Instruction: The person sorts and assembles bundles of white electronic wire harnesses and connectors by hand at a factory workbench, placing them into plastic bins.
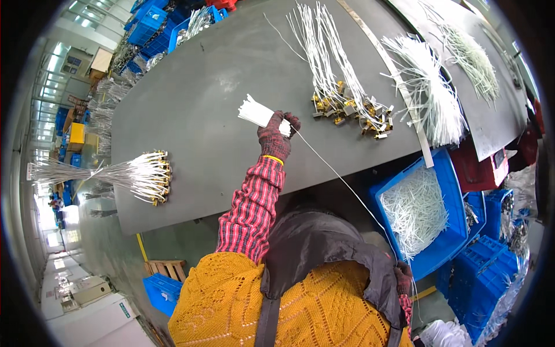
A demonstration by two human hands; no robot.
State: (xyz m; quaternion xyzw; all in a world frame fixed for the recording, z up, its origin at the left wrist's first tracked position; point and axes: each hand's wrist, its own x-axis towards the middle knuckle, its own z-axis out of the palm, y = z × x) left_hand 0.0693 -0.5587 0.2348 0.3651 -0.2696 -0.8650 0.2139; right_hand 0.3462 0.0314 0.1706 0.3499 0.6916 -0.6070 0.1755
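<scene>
My left hand [276, 137], in a dark red and black knitted glove, is closed round a bundle of short white tubes [254, 111] above the grey table. From that hand a long thin white wire [341, 178] stretches down to the right, past the table's front edge. It reaches my right hand [403, 276], low at my right side beside a blue bin. That hand is gloved, small in view and partly hidden by my clothing; its fingers look closed on the wire, whose loose end hangs below.
White wires with brass-coloured metal ends [352, 110] lie on the grey table [196, 115]. A tied wire bundle [115, 173] overhangs its left edge. A metal strip [399, 75] and more white wires [430, 92] are at the right. White pieces fill a blue bin [457, 191].
</scene>
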